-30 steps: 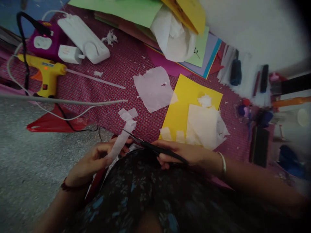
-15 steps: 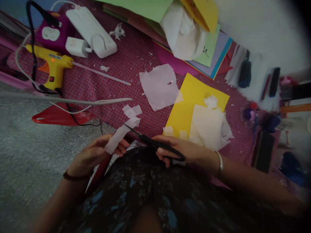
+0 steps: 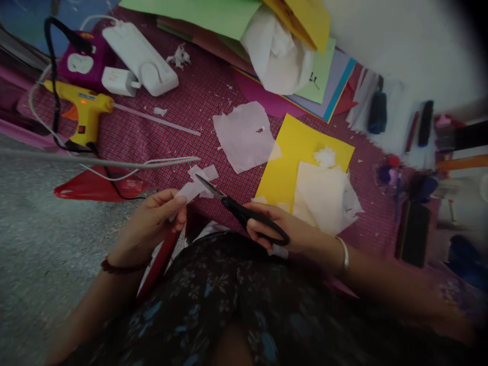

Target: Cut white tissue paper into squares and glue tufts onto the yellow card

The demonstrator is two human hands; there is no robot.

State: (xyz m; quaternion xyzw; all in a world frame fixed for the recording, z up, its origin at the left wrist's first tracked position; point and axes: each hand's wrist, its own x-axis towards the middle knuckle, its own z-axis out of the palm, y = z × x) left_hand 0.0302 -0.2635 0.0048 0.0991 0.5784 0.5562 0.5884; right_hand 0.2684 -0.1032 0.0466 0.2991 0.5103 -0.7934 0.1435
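My left hand (image 3: 152, 223) pinches a short strip of white tissue paper (image 3: 192, 190) just above my lap. My right hand (image 3: 284, 229) grips black-handled scissors (image 3: 244, 213), whose blades point up and left and meet the strip's far end. Small cut white squares (image 3: 206, 173) lie on the red checked cloth (image 3: 183, 112) right beyond the blades. A yellow card sheet (image 3: 297, 152) with white tissue pieces (image 3: 324, 193) on it lies just beyond my right hand.
A yellow glue gun (image 3: 86, 109) with a glue stick, a purple socket box (image 3: 82, 63) and a white power strip (image 3: 139, 58) sit at the far left with cables. Coloured paper sheets (image 3: 213, 15) and crumpled tissue (image 3: 278, 56) lie at the back. Pens and small items (image 3: 400, 132) are at the right.
The strip in my left hand is shorter than before. The scissors have moved up and away from my lap, and my left hand has risen a little.
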